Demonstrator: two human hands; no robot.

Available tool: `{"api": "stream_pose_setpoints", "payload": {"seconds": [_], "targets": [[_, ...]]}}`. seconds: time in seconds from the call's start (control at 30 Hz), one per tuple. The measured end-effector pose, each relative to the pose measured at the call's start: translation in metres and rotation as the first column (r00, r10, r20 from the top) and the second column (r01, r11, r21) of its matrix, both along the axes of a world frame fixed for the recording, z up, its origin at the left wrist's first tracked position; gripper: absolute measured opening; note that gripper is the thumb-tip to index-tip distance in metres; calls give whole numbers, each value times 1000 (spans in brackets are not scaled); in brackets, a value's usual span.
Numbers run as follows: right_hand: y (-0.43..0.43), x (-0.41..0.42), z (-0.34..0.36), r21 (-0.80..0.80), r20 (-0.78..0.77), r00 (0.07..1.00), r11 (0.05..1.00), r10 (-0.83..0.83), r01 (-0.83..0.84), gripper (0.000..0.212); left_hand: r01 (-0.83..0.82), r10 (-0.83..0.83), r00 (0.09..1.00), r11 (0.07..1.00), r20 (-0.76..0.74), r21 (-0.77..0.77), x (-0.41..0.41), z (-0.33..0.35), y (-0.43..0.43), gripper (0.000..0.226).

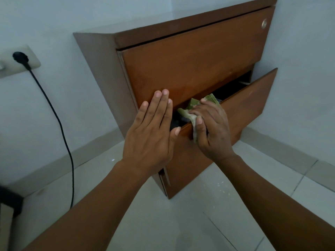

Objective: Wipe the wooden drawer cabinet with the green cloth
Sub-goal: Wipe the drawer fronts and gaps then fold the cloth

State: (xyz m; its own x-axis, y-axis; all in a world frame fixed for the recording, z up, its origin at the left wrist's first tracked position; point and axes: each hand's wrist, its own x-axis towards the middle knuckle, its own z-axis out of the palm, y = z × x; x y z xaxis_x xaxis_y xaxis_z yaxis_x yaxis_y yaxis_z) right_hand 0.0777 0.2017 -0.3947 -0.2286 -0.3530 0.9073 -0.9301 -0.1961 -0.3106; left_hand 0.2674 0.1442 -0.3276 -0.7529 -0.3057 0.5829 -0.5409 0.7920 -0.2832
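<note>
The wooden drawer cabinet stands in a corner against pale walls. Its upper drawer is closed and its lower drawer is pulled partly out, with dark contents inside. My left hand lies flat with straight fingers on the lower left of the upper drawer front, thumb at the lower drawer's top edge. My right hand presses the green cloth over the top edge of the open lower drawer; the cloth drapes over that edge and down the front.
A wall socket with a black plug sits at the left, and its black cable hangs down to the tiled floor. A round lock marks the upper drawer's right end. A dark object sits at the lower left edge.
</note>
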Motion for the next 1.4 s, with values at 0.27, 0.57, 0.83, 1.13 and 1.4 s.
{"api": "stream_pose_setpoints", "payload": {"seconds": [0.27, 0.57, 0.83, 1.13, 1.4], "targets": [[-13, -98, 0, -37, 87, 983, 986, -161, 165, 36, 13, -9, 954, 1000, 301, -9, -45, 34, -7, 74], [-26, -189, -4, -23, 283, 923, 961, -259, 277, 47, -23, 54, 895, 997, 443, -75, -120, 54, -6, 77], [-39, -246, 7, 9, 470, 836, 948, -284, 317, 37, 37, 10, 910, 994, 414, -106, -126, 48, -17, 73], [-54, -188, 21, -94, 902, 412, 870, -132, 485, 35, 85, 85, 886, 937, 455, -339, -127, 43, -33, 66], [-36, 46, -25, -217, 916, 392, 925, 83, 311, 37, 102, 153, 851, 890, 502, -444, -131, 62, -36, 61]]}}
